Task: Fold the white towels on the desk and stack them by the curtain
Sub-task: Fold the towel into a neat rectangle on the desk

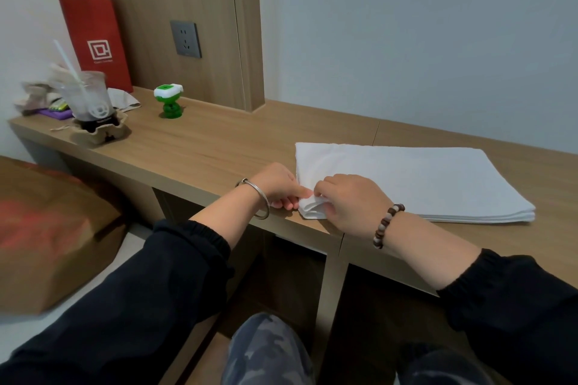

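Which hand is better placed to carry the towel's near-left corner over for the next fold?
Right, probably. The right hand pinches the corner of the white towel from above, on the side the towel extends. The left hand holds that corner from off the edge.

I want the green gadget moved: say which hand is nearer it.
Left. The left hand pinches a corner of the white towel, right of the green gadget; the right hand grips farther right.
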Demonstrator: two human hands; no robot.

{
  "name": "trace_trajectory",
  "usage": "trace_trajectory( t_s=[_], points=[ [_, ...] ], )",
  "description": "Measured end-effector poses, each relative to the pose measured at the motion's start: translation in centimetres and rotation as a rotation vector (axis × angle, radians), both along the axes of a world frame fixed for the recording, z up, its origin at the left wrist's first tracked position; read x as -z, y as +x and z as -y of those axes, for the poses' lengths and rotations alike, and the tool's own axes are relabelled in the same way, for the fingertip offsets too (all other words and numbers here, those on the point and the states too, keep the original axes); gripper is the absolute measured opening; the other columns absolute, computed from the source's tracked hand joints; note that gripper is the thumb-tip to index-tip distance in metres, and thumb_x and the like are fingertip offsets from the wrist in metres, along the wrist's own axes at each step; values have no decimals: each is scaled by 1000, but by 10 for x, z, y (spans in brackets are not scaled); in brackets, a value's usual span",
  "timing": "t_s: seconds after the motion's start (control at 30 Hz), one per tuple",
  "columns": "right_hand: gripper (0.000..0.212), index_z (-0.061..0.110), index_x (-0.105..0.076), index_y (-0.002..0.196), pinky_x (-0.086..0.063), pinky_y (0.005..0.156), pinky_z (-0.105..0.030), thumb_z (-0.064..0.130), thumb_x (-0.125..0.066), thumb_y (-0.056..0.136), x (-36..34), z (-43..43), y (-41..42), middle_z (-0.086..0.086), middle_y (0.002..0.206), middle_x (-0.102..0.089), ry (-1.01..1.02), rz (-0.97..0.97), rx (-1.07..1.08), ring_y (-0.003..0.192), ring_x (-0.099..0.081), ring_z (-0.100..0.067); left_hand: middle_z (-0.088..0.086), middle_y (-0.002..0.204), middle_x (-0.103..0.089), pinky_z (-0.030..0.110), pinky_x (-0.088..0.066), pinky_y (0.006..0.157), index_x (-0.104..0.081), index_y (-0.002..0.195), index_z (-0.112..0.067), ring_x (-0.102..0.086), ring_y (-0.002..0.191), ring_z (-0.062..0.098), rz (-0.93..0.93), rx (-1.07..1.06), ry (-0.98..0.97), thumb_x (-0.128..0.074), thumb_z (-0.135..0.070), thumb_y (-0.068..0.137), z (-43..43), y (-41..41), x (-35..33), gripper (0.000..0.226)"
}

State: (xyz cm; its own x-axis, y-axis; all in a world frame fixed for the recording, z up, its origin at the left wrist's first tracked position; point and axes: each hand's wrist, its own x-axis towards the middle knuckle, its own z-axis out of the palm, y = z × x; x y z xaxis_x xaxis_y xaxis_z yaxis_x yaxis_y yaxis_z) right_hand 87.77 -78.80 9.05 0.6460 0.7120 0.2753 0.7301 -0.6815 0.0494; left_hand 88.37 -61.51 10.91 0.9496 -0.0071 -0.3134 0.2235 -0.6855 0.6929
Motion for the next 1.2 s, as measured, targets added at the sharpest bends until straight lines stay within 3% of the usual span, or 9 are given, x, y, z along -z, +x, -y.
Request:
trace_trajectory(
  t_s=[0.17,0.4,0.5,0.6,0.73,0.8,0.9,1.07,1.2],
  points=[
    [12,11,-62,98,-35,61,-28,9,-55,89,-1,4,1,-5,90,-61,-63,59,-60,78,-51,-22,0,56,-65,16,-40,42,-60,61,-12,-51,41,7,28,13,62,-67,-26,86,0,2,4,30],
    [15,14,-62,102,-39,68,-25,15,-50,93,4,13,2,-2,96,-61,3,-37,-32,84,-52,-19,-5,49,-60,18,-41,44,-55,56,-16,-52,42,8,163,22,175,-71,-30,78,-4,6,12,31],
    [15,15,-63,102,-37,72,-21,19,-54,91,3,17,4,-1,99,-62,96,-111,13,89,-53,-17,-7,77,-57,26,-42,60,-51,75,-21,-53,71,14,426,47,314,-75,-33,71,-7,3,18,27],
    [19,15,-60,107,-37,74,-21,10,-53,90,2,14,2,0,105,-57,58,-141,13,94,-49,-17,-1,130,-45,32,-39,94,-53,119,-24,-40,118,19,599,219,430,-72,-35,76,-10,5,20,48],
    [29,14,-54,105,-31,63,-27,-4,-53,82,1,21,3,-3,105,-51,-129,39,-31,97,-44,-21,-7,157,-21,37,-18,115,-38,144,-26,-8,145,19,480,490,695,-52,-42,93,-10,15,15,55],
    [29,14,-53,103,-27,60,-27,-4,-54,80,2,22,3,-2,102,-49,-165,55,-41,95,-43,-20,-6,156,-25,35,-17,115,-36,146,-22,-11,146,16,381,511,631,-48,-41,96,-11,18,15,54],
    [19,17,-55,98,-34,65,-26,6,-53,82,2,22,4,4,94,-50,-63,-113,1,86,-43,-14,-2,144,-45,32,-32,106,-51,136,-19,-37,134,18,413,468,587,-50,-39,94,-6,19,15,46],
    [29,23,-67,71,-40,53,-13,4,-49,83,-19,27,22,13,61,-63,588,-625,189,55,-52,0,3,107,-60,30,-40,78,-62,95,-15,-55,100,23,541,270,551,-49,-33,93,13,27,13,23],
    [29,22,-67,88,-43,70,-23,3,-45,88,-21,28,59,-2,97,-67,648,-366,422,83,-57,-15,6,104,-55,34,-39,74,-55,97,-13,-50,99,25,658,215,698,-42,-35,94,28,29,22,25]
  ],
)
